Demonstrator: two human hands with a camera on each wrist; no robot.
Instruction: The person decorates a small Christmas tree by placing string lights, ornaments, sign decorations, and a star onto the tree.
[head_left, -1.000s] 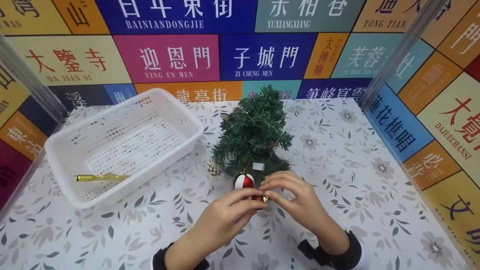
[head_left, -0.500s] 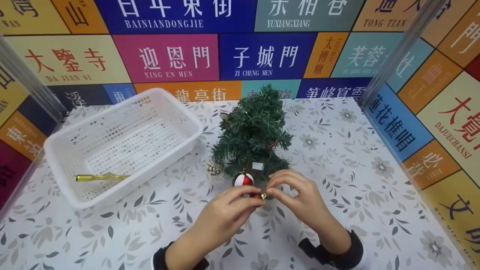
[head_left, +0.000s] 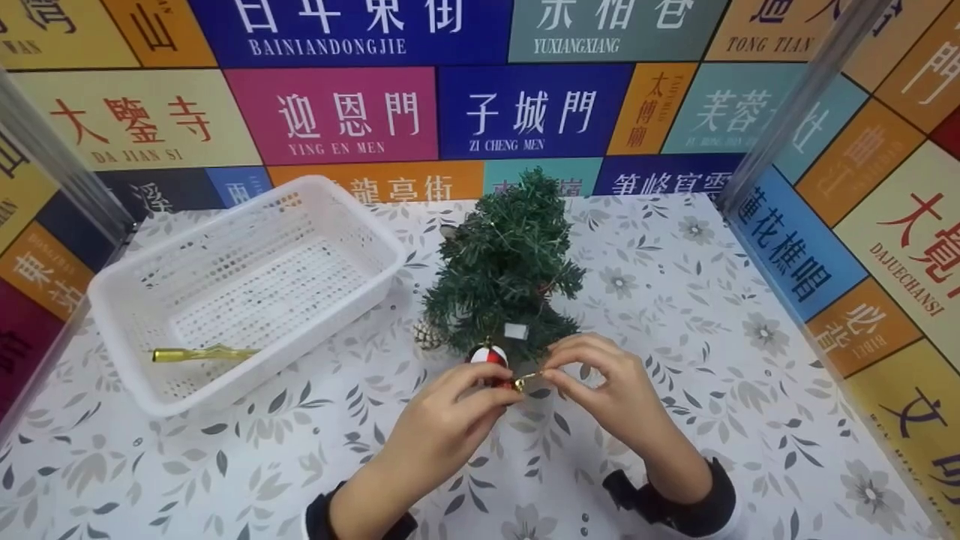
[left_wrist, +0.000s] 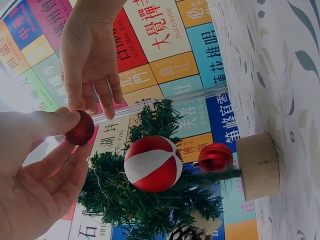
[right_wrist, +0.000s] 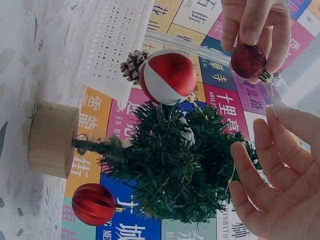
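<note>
In the head view my left hand (head_left: pixel 450 409) is in front of the small artificial Christmas tree (head_left: pixel 517 262). Its thumb and fingers pinch a small glittery red bauble (right_wrist: pixel 247 61) with a gold cap. My right hand (head_left: pixel 615 379) pinches the bauble's thin gold cord (head_left: pixel 530 375) between thumb and fingertip, drawn out from the cap. On the tree hang a red-and-white ball (left_wrist: pixel 154 164) and a ribbed red ball (right_wrist: pixel 93 204). A pinecone (head_left: pixel 427 335) shows at the tree's left. The tree stands on a round wooden base (left_wrist: pixel 258 165), hidden in the head view.
A white perforated basket (head_left: pixel 285 347) stands at the left, with a shiny gold stick-like piece (head_left: pixel 202 354) inside. A leaf-patterned cloth (head_left: pixel 247 472) covers the table. Walls with printed signs (head_left: pixel 330 116) enclose the back and sides. A white tag (head_left: pixel 516 331) shows on the tree.
My right hand has moved away from the left, up and right, and the gold cord now stretches between them. The left hand with the bauble has shifted slightly left and up.
</note>
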